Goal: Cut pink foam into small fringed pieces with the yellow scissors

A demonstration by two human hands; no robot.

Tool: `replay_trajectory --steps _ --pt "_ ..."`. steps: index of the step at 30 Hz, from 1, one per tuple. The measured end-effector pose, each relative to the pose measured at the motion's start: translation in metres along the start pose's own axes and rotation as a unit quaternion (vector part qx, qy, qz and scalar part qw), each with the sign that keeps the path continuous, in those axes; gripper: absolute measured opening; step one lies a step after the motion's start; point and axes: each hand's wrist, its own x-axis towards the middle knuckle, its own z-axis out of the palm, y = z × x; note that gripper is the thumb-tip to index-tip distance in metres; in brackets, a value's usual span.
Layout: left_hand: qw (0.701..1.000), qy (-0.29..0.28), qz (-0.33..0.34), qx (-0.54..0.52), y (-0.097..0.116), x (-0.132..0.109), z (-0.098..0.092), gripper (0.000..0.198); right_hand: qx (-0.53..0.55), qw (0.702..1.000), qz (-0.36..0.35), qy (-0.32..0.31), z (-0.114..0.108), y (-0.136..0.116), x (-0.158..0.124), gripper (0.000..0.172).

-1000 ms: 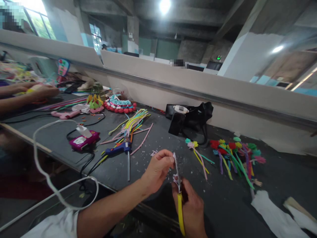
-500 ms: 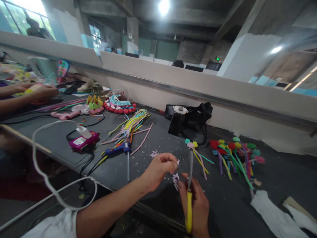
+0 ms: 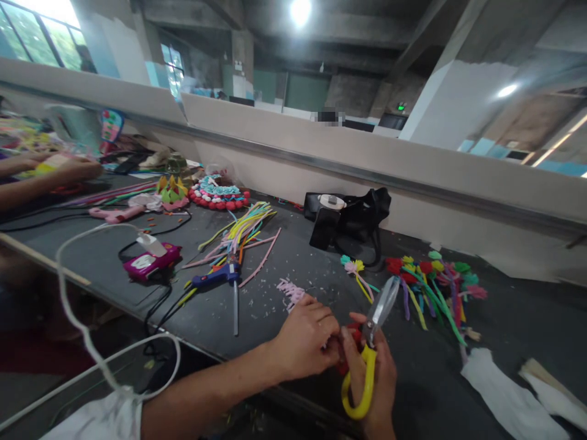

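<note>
White glare from a ceiling lamp (image 3: 301,12) bleeds into haze across the dim concrete ceiling (image 3: 367,43); a smaller lamp (image 3: 507,90) glows at right, and daylight bleaches the window (image 3: 36,36), upper left. Dark tabletop (image 3: 426,360) reads dull but legible, deep shadow below its near edge, pale sheen on the scissors' blades (image 3: 384,302). Wide-angle stretch toward the frame edges, partition (image 3: 257,128) aslant; far-left clutter (image 3: 27,137) soft, a small patch (image 3: 328,117) above the partition pixelated.

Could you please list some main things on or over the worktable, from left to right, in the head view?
Magenta power strip, blue glue gun, left hand, yellow-handled scissors, white cloth.
</note>
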Motion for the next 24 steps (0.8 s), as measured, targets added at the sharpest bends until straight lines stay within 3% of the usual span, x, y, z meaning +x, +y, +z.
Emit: replay_trajectory --steps 2,4,8,11,15,19,22,24 --pt "0.996 -0.015 -0.058 -0.063 -0.001 0.001 -0.001 0.006 -0.004 1.000 0.000 0.003 0.000 -0.001 0.001 0.049" --pt "0.969 -0.051 -0.157 -0.186 -0.003 0.002 -0.002 0.007 -0.012 1.000 -0.012 0.009 -0.001 -0.003 0.001 0.046" --pt "0.835 -0.135 -0.305 -0.438 -0.011 0.006 -0.006 0.013 -0.037 0.997 -0.064 0.030 -0.001 -0.009 0.002 0.038" --pt "0.773 -0.151 -0.344 -0.512 -0.015 0.008 -0.009 0.013 -0.044 0.993 -0.106 0.039 -0.002 -0.009 0.002 0.035" --pt "0.743 -0.169 -0.361 -0.537 -0.015 0.009 -0.011 0.011 -0.076 0.981 -0.180 0.019 -0.004 -0.001 0.004 0.029" --pt "0.740 -0.164 -0.358 -0.546 -0.013 0.008 -0.008 0.008 -0.098 0.976 -0.195 0.009 -0.006 0.003 0.005 0.030" --pt "0.750 -0.110 -0.355 -0.548 -0.010 0.008 -0.007 0.004 -0.100 0.977 -0.188 0.018 -0.005 0.001 0.003 0.032" --pt "0.749 -0.034 -0.350 -0.561 -0.008 0.010 -0.009 0.004 -0.112 0.973 -0.200 0.037 -0.003 0.000 0.002 0.035"
